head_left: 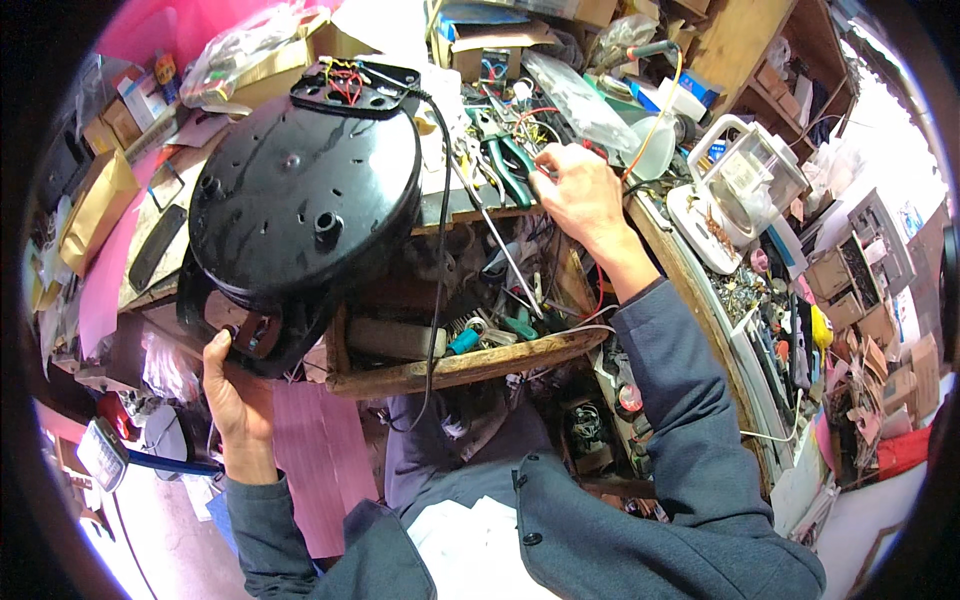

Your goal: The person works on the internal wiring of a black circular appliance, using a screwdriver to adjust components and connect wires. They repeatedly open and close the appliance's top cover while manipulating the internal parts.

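A round black appliance body [300,190] lies with its underside up, tilted over the bench edge. Its near side handle [262,335] is in my left hand [238,400], the thumb pressed on it and the other fingers hidden beneath. On its far side a black handle bracket [355,88] stands open, with red and yellow wires bared and a black power cord [446,180] trailing down. My right hand [582,195] reaches into the tool pile with fingers closed, right beside green-handled pliers [512,168]. What its fingertips pinch is hidden.
Below the bench, an open wooden drawer [470,368] holds jumbled tools. A black strip-shaped cover [157,248] lies at left. To the right sit a clear-sided box with a handle [750,180], a soldering iron [655,50] with a yellow cord, and cluttered small parts.
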The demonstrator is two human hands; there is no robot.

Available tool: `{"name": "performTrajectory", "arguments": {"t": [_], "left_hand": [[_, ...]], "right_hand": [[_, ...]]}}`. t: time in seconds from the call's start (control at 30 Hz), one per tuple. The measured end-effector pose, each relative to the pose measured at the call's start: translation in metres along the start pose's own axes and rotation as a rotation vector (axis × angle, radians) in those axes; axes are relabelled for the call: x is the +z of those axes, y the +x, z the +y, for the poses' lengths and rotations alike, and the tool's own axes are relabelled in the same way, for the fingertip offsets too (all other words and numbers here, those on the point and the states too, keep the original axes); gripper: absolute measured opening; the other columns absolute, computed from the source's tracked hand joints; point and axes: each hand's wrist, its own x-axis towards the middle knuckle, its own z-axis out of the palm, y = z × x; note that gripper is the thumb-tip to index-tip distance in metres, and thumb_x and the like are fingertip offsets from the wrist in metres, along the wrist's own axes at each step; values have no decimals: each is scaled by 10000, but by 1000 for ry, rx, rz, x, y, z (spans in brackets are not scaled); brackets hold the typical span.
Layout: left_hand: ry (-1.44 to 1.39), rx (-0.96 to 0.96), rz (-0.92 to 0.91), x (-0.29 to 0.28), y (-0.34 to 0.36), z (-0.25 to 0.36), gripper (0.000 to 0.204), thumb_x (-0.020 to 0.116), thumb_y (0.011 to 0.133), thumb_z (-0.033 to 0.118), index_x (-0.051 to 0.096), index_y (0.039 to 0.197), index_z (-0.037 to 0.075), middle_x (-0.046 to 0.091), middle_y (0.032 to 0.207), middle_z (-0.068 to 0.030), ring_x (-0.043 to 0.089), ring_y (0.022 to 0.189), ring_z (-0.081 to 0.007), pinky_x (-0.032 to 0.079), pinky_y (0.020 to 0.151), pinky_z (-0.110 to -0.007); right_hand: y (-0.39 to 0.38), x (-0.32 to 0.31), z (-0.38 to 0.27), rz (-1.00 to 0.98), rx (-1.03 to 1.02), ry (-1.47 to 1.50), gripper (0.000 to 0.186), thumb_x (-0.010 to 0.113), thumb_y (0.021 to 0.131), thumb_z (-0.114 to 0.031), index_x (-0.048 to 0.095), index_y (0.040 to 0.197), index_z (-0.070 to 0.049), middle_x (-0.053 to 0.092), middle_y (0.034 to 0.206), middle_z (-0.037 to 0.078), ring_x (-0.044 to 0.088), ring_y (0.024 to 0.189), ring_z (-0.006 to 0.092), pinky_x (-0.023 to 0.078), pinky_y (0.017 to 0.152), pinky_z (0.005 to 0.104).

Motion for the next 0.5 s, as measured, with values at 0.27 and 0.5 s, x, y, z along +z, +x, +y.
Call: {"name": "performTrajectory", "arguments": {"t": [0.27, 0.5], "left_hand": [[19, 32, 24, -6, 1, -2, 229, 712, 937, 165, 673, 1137, 61, 714, 1232, -140, 706, 1111, -294, 594, 992, -459], [-1, 25, 24, -3, 0, -3, 284, 728, 936, 176, 662, 1187, 61, 729, 1200, -121, 718, 1078, -281, 603, 973, -437]], "right_hand": [[30, 14, -21, -336, 73, -145, 457, 721, 845, -438, 721, 1143, -91, 704, 1057, 189, 658, 1097, 352, 535, 944, 454], [42, 29, -10, -328, 90, 19, 398, 697, 834, -412, 794, 960, -47, 753, 940, 209, 742, 905, 347, 583, 840, 422]]}}
